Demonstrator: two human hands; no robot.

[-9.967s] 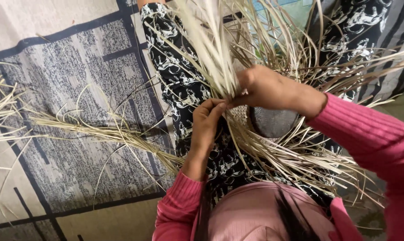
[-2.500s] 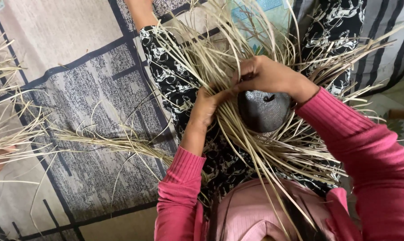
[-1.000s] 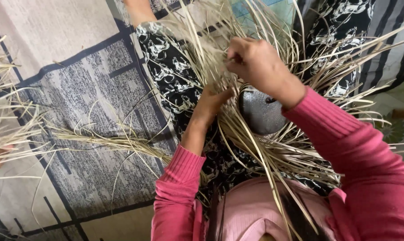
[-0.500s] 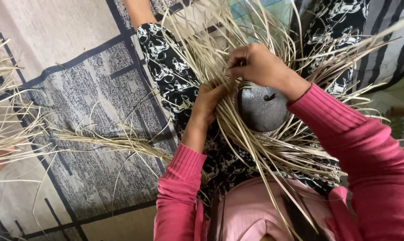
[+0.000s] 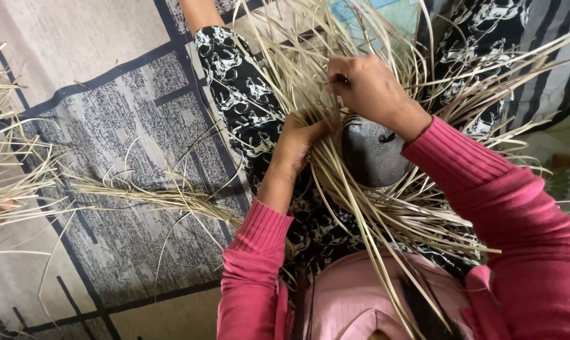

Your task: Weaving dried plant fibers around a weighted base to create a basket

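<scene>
Down on the grey-and-cream patterned rug, crossed by dark blue bands, a person sits with legs stretched out in black trousers printed with white; across the lap fans the great spray of pale straw strands, radiating out in every direction from a dark rounded mould at its centre; that mould sits right on the lap, half buried in the strands. Pink sleeves come in from the near side of the mould. A looser sheaf of straw lies on the rug, well off to the left of the mould; more stalks poke in further left still. The right hand hovers just above the mould's far edge, closed into a pinch, thumb and fingers gripping a thin strand; the left hand sits just beside the mould's left flank, fingers curled tight round a bunch of strands, pressing them in against it.
</scene>
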